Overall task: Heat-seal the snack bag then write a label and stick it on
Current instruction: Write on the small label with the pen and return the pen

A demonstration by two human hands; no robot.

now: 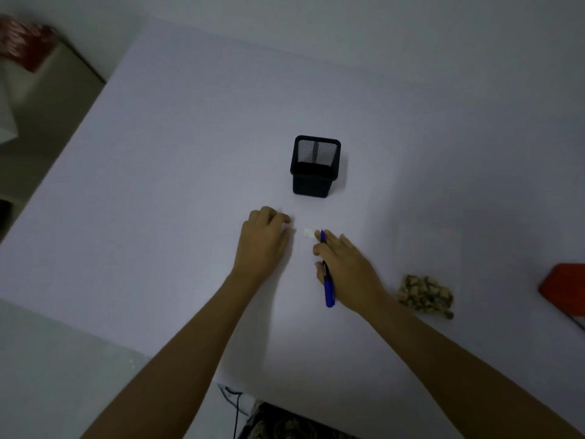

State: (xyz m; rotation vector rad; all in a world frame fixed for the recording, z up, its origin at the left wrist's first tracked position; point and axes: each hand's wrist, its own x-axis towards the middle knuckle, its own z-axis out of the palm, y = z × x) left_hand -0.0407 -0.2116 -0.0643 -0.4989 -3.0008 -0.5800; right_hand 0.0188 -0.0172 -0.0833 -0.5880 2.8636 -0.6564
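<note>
A small white label (pixel 308 232) lies on the white table (pixel 158 185) between my hands. My right hand (pixel 346 266) grips a blue marker (pixel 327 286), its tip touching the label's right edge. My left hand (pixel 264 240) rests palm down just left of the label, fingers curled loosely, holding nothing that I can see. The clear snack bag (pixel 425 294), filled with brown pieces, lies flat to the right of my right wrist.
A black mesh pen holder (pixel 315 166) stands upright just beyond the label. A red device (pixel 565 289) sits at the table's right edge. A cable (pixel 235 403) hangs below the near edge. A cabinet with red items stands at the far left.
</note>
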